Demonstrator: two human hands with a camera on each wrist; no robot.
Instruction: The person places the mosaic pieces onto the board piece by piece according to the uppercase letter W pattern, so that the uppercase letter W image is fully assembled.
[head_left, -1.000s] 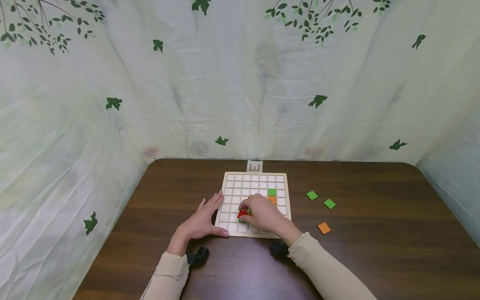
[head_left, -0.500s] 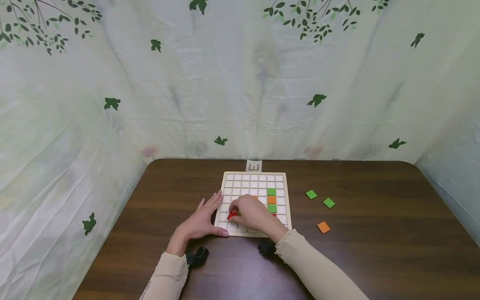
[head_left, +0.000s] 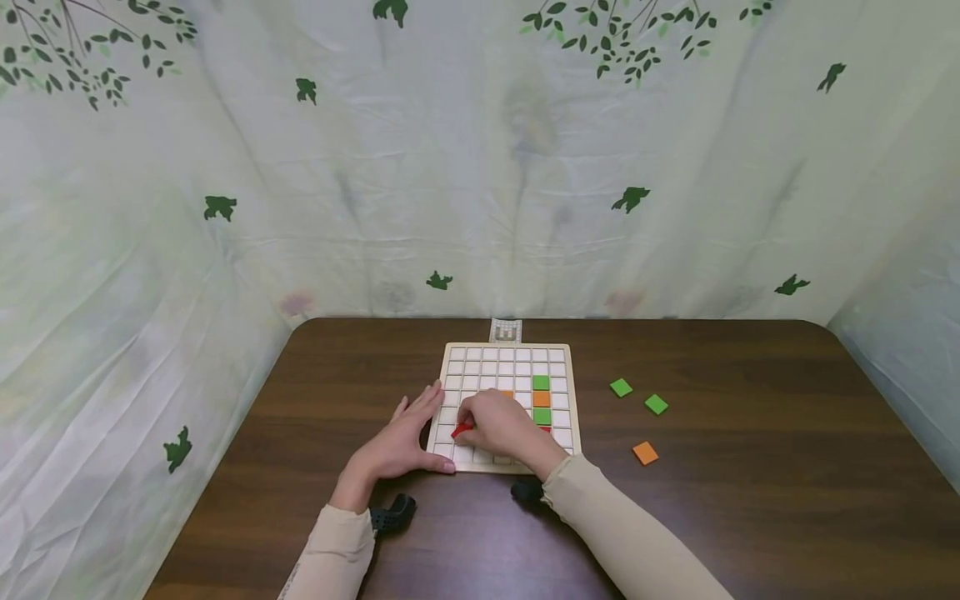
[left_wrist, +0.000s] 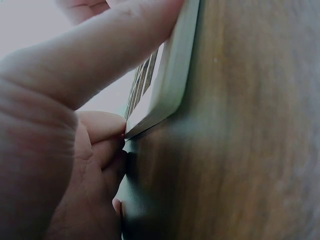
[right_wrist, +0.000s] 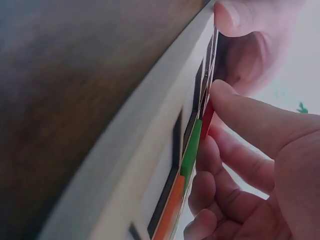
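Note:
My right hand (head_left: 506, 427) pinches a red square tile (head_left: 461, 430) between thumb and fingers, tilted, low over the lower left of a white gridded wooden board (head_left: 457, 368). How far it sits in its cell cannot be told. In the right wrist view a green tile (right_wrist: 191, 156) and an orange tile (right_wrist: 169, 212) lie in cells beside the red one. My left hand (head_left: 401, 435) lies along the board's left side with fingers extended, its thumb on the near left corner. Green (head_left: 541, 382) and orange tiles (head_left: 542, 399) fill part of a right-hand column; my right hand hides some cells.
Right of the board lie two loose green tiles (head_left: 621, 387) and a loose orange tile (head_left: 645, 453) on the brown table (head_left: 750, 467). A small printed strip (head_left: 506, 332) sits behind the board. Beyond the table hangs a leaf-patterned curtain (head_left: 480, 167).
My right hand has moved left across the board with the red tile, uncovering a green and a red tile in the right-hand column. My left hand stays at the board's edge.

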